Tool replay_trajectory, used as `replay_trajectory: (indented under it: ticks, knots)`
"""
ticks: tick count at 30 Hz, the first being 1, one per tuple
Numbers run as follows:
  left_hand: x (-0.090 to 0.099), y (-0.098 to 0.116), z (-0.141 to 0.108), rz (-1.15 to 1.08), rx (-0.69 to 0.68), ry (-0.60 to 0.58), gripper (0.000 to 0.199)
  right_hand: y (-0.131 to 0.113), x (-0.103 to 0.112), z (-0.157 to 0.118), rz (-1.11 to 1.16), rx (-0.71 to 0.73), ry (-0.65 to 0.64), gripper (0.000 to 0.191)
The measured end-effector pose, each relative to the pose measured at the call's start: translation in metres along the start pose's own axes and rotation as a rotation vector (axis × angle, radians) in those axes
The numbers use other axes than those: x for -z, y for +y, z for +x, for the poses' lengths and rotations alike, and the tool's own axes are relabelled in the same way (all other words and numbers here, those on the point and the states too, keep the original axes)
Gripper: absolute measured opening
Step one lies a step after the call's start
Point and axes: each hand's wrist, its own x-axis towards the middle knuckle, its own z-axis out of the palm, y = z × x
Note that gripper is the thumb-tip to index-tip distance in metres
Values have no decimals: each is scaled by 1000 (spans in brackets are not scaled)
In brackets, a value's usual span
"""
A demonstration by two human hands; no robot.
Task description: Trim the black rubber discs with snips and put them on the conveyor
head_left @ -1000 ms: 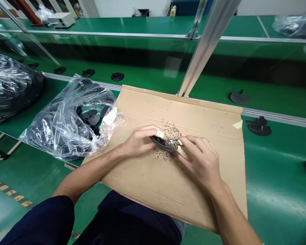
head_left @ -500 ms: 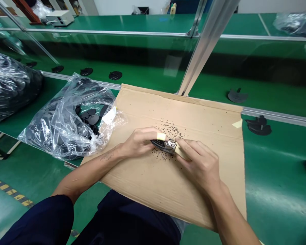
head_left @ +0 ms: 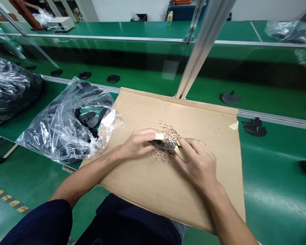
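Note:
Over the cardboard sheet [head_left: 132, 180], my left hand [head_left: 140, 144] pinches a dark oval part [head_left: 161, 145], with pale tape round one finger. Wrapped round the handles of small metal pliers [head_left: 171, 143] is my right hand [head_left: 199, 160]. The pliers' jaws meet the right end of the dark part; the exact contact is too small to make out. Many tiny black bits [head_left: 168, 129] lie scattered on the cardboard beneath and behind both hands.
An open clear bag [head_left: 58, 126] of black parts lies left of the cardboard, a fuller bag [head_left: 12, 88] beyond it. A metal post [head_left: 204, 47] rises behind. Black parts [head_left: 255, 127] rest on the green surface at right.
The dark part looks tilted flatter, and the plier handles look spread further apart. The whole view has shifted slightly. Both hands keep their holds.

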Motion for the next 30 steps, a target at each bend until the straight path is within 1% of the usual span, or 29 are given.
replay_trajectory:
  ticks: [2,3,5,8,9,11,13,15,17,20,21,23,25,28,30]
  knots:
    - [0,1,-1,-20,15,-23,32,0,-1,0,-2,-11,-8,35]
    - [-1,1,-1,-28,43,-33,29,-1,-1,0,9,-25,-7,35]
    - [-2,2,-1,-70,158,-43,24,-2,0,1,82,-85,13,34]
    - [-5,2,-2,-265,383,-15,29,-3,5,4,330,-188,52,35]
    - [-7,2,-2,-349,437,-6,32,-4,7,4,429,-202,50,36]
    - [-10,2,-1,-491,493,-6,39,-6,11,5,591,-186,11,35]
    - [-13,2,-1,-567,514,-20,43,-9,13,5,684,-148,-57,33]
    - [-16,2,-2,-591,524,-18,47,-13,12,3,720,-120,-103,32]
    - [-17,0,-3,-608,543,-10,54,-15,10,3,733,-110,-89,30]
    - [-16,-8,-3,-656,616,-16,70,-16,7,5,745,-111,-24,28]
    - [-16,-10,-4,-656,640,-24,71,-15,7,6,748,-110,-5,28]
    - [-14,-13,-5,-616,664,-61,60,-15,8,7,748,-99,23,29]
    - [-12,-11,-5,-562,652,-119,48,-16,8,6,751,-79,46,30]
    - [-2,-6,-2,-471,623,-194,53,-18,6,2,737,-51,79,33]
    - [12,-8,7,-370,598,-221,55,-19,4,-1,668,-49,113,35]
